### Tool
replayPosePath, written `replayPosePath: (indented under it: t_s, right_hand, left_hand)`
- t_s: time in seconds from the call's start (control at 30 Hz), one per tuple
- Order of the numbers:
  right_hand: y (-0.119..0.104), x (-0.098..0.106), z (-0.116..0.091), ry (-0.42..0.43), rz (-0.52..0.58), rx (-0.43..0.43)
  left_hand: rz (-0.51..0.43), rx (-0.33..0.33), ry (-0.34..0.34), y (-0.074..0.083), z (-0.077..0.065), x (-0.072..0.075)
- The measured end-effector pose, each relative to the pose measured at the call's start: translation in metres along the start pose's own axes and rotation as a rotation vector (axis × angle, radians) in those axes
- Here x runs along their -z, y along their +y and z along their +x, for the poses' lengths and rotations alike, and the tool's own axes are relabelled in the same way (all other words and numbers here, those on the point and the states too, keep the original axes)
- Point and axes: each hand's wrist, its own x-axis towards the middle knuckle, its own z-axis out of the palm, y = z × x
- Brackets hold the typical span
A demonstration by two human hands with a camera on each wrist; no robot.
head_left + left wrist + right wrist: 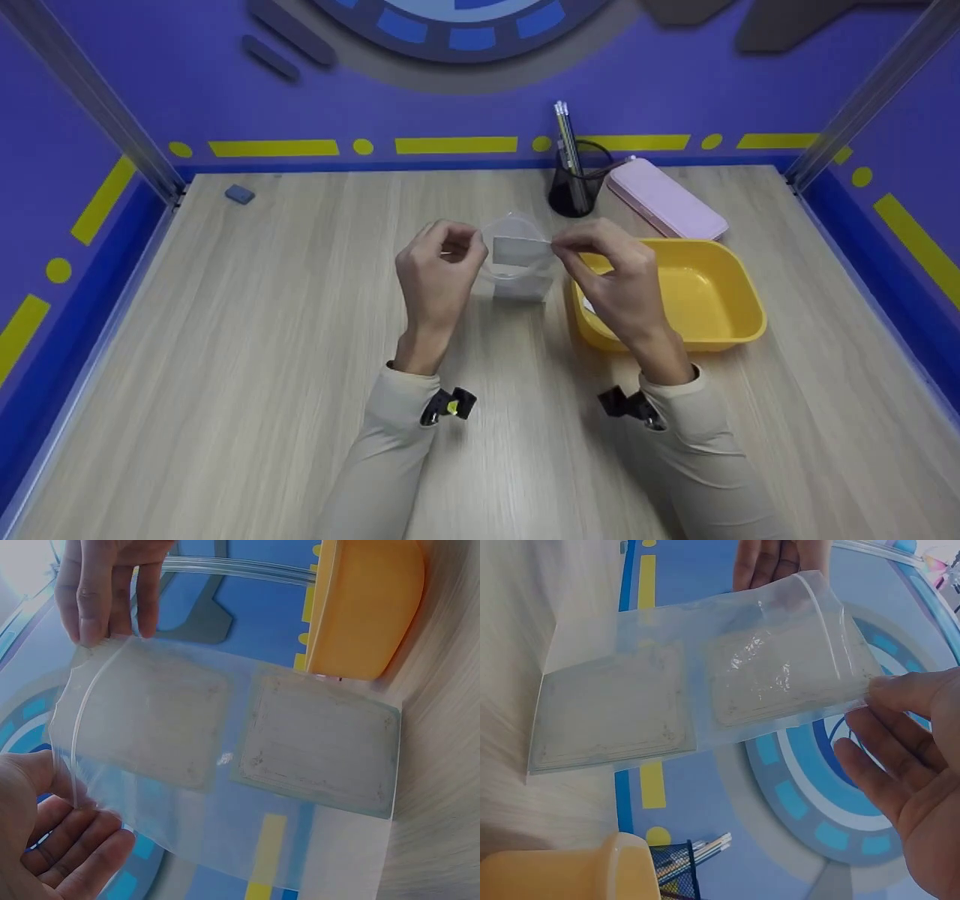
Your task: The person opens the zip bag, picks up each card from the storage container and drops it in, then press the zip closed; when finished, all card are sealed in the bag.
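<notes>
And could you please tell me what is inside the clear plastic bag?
Two pale rectangular pieces show through the clear plastic bag, with a gap between them. Anything stacked behind them is covered and cannot be seen.

long beige sleeves (391, 442), black wrist cameras (464, 403)

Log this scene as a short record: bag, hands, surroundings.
Zip bag: clear, zip end up, two pale rectangular pieces showing
Left hand: pinches its left edge near the top
Right hand: pinches its right edge near the top
Yellow basin: right of bag
Pink pencil case: behind basin
Black mesh cup: holds pencils
</notes>
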Motion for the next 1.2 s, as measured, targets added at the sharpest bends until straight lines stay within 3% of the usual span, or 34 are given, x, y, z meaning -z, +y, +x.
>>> replayPosePath:
  t_s: [0.7,0.9,1.2]
  right_hand:
    - [-0.004,0.013,0.001,-0.200,-0.023,-0.109]
    - [-0.005,0.020,0.003,-0.206,-0.012,-0.130]
    - [0.006,0.040,0.004,-0.195,-0.083,-0.234]
  left_hand:
    - [0.000,-0.011,0.000,0.000,0.000,0.001]
    - [0.010,-0.004,-0.009,0.000,0.001,0.003]
    - [-0.009,0.011,-0.016,0.001,0.001,0.004]
